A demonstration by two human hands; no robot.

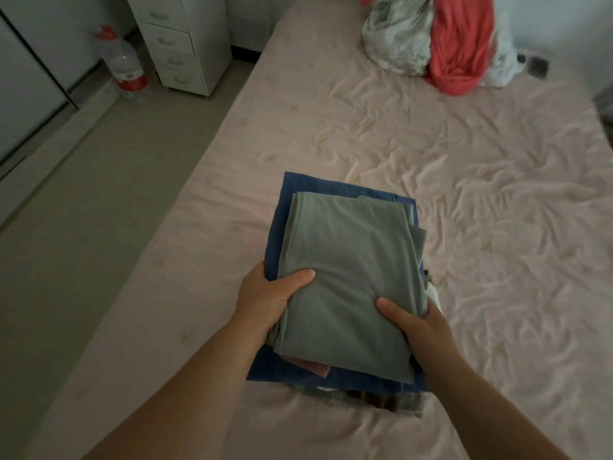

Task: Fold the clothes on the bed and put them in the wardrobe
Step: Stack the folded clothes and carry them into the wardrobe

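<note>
head view. a stack of folded clothes point(345, 280) lies at the near middle of the bed point(464, 194), on its wrinkled pale pink sheet. the top layer is a folded grey-green garment point(348, 260); beneath it is a folded blue denim piece point(298, 187) that shows along the far and left edges, a small pink fold point(315, 366) shows at the near edge, and a plaid fabric point(381, 400) lies lowest at the near side. the left hand point(265, 300) grips the left edge of the stack, thumb laid on the grey-green garment and fingers hidden under it. the right hand point(421, 327) grips the right near edge likewise, thumb on top. the hands are apart, one on each side of the stack. at the far right of the bed lies an unfolded heap: a white cloth point(398, 38) touching a red cloth point(461, 44). left of the bed, on the floor, a white drawer unit point(182, 41) stands with a clear water bottle point(122, 61) just beside it.
</note>
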